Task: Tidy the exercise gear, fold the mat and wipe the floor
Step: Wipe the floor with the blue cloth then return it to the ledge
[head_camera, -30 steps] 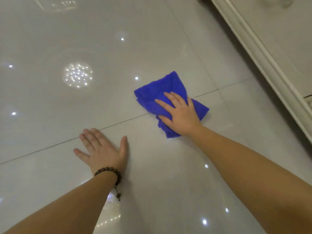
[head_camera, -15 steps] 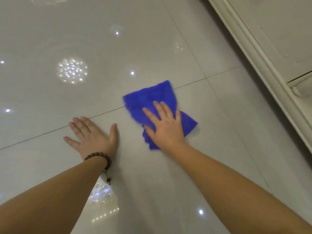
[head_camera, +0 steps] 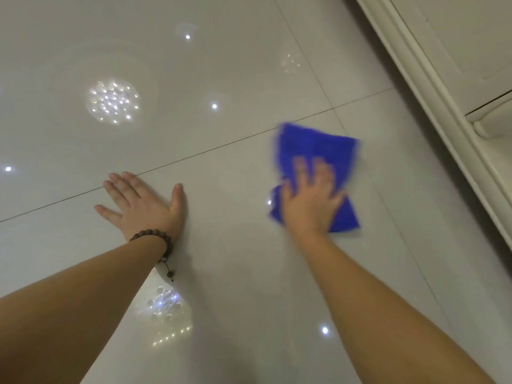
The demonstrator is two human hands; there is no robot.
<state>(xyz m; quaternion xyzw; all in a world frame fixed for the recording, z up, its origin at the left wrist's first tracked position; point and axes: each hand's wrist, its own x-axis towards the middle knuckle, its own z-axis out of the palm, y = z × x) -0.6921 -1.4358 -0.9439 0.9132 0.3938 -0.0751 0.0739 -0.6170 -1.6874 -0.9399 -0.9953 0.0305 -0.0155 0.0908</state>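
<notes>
Two hands down | left hand (head_camera: 144, 206) flat, fingers spread on floor (head_camera: 235, 273), likely bracing | right hand (head_camera: 310, 200) flat, pressing cloth (head_camera: 315, 153) to tile near baseboard (head_camera: 432, 112), blurred | step: wiping

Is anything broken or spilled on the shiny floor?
Nothing stands out. The floor shows no spill or crack, only reflected ceiling lights. The right hand presses the crumpled blue cloth, which is blurred. The left hand rests flat on the tiles.
</notes>
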